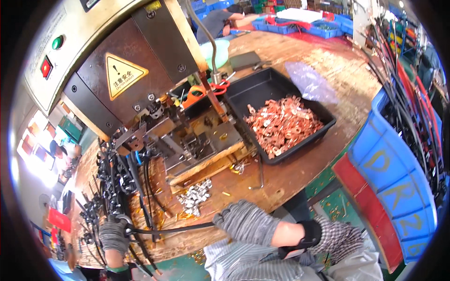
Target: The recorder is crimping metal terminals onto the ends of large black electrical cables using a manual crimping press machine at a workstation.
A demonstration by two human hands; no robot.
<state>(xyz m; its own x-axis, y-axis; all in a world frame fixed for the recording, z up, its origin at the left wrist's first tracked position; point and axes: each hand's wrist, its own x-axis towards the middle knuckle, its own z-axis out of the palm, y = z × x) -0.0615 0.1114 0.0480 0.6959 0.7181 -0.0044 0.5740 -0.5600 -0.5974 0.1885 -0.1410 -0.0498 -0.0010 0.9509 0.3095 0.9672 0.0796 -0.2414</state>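
Note:
A black cable [173,230] runs nearly level between my two hands along the table's front. My left hand [114,234], in a grey knit glove, is closed around its left end, beside a heap of black cables [123,175]. My right hand [246,222], gloved alike, is wrapped over the other end, hiding it. Just beyond lies a small pile of silvery metal terminals [194,196]. Behind that stands a press machine [126,56] with metal tooling [187,145] at its base. Copper cable lugs [283,124] are heaped in a black tray [262,86].
A blue crate [393,173] full of black and red cables stands at the right, beside the table edge. A clear plastic bag [311,79] overlaps the tray. Orange-handled scissors [193,97] lie by the press. A person [216,25] leans on the table's far side.

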